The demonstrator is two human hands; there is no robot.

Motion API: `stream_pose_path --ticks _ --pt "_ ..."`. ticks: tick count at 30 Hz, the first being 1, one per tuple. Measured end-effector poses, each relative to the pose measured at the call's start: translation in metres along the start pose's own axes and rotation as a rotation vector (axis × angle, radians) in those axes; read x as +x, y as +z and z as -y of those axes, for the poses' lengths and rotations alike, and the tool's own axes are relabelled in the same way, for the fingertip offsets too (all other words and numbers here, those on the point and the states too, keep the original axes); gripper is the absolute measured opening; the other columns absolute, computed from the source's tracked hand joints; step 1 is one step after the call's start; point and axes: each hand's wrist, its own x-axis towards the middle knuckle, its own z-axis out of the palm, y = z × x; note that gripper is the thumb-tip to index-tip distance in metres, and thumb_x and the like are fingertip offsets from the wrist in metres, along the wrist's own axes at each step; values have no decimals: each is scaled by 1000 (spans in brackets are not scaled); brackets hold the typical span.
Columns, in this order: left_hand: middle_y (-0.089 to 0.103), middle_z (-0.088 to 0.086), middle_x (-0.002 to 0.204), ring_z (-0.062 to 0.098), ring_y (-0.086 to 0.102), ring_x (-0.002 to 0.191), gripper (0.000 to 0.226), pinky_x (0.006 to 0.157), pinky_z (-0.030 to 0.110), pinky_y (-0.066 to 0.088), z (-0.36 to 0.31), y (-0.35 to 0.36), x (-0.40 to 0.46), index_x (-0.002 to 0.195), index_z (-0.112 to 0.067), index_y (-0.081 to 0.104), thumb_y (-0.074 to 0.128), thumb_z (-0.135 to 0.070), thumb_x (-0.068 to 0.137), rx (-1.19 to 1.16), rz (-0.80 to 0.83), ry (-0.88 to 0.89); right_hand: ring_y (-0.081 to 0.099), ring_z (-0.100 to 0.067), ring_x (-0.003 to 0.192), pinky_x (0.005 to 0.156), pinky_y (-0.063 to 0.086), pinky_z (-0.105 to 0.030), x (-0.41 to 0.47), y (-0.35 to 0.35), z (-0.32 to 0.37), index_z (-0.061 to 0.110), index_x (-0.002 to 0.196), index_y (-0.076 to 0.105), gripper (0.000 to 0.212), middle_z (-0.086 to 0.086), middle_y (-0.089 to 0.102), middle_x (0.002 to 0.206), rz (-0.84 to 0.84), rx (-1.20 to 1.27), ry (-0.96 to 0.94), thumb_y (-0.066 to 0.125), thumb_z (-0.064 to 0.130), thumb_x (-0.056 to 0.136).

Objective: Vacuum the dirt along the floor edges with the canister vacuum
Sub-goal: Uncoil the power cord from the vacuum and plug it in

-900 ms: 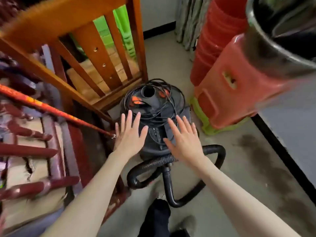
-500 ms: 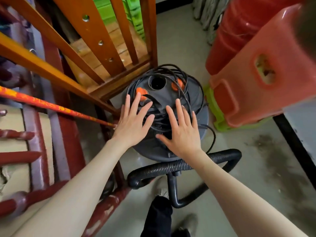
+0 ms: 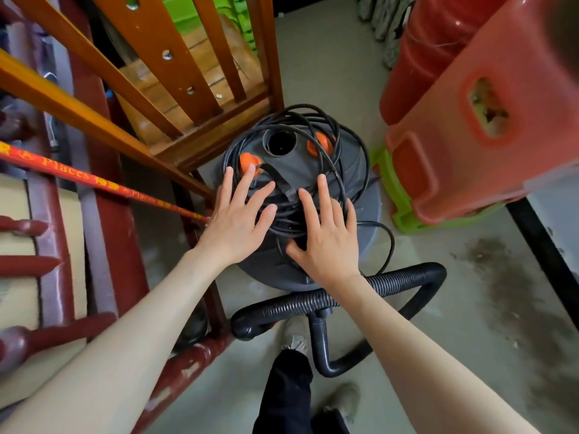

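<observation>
From your head camera, the canister vacuum [image 3: 300, 195] sits at the centre of view, wedged between the wooden chair [image 3: 200, 98] at 11 o'clock and the stacked red stools [image 3: 470, 126] at 2 o'clock. It looks parked there for storage, which explains why the power cord [image 3: 338, 151] is looped loosely over its lid.

Your left hand [image 3: 238, 223] lies over the lid at the vacuum's 8 o'clock side, fingers straight and spread, holding nothing; whether the fingertips actually touch the cord you cannot tell. Your right hand [image 3: 329, 242] lies at the 5 o'clock side, equally flat and splayed, its fingers resting over the coils without curling round them. Both palms seem placed to gather the cord or steady the drum before you pull it out.

The ribbed hose [image 3: 391, 283] curls on the floor at 6 o'clock, just behind the drum and near your shoe [image 3: 294, 336]. A patch of dirt [image 3: 513, 292] runs at 4 o'clock beside the black skirting [image 3: 539, 242], so that edge is likely your first target once the cord is freed.
</observation>
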Motion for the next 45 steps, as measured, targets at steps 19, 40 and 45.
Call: stream_pose_path --ticks 19,40,45 --pt "-11 -9 160 25 -22 144 54 114 51 -12 -72 80 -102 151 -36 18 23 -48 98 30 34 -4 56 -39 115 112 29 -56 -135 -33 -51 7 147 42 81 -26 22 158 128 -24 -8 75 24 76" --pt "-13 -6 160 26 -24 143 55 113 50 -14 -80 125 -211 151 -33 21 28 -46 99 123 136 225 66 -35 97 100 44 -52 -288 -40 -8 3 138 54 85 -29 41 147 76 -53 243 85 16 60" --pt "-13 -6 160 27 -24 143 56 113 51 -13 -78 128 -227 152 -33 19 27 -47 98 141 175 258 66 -35 98 99 45 -53 -308 -41 3 3 138 54 85 -29 41 147 89 -52 288 88 18 60"
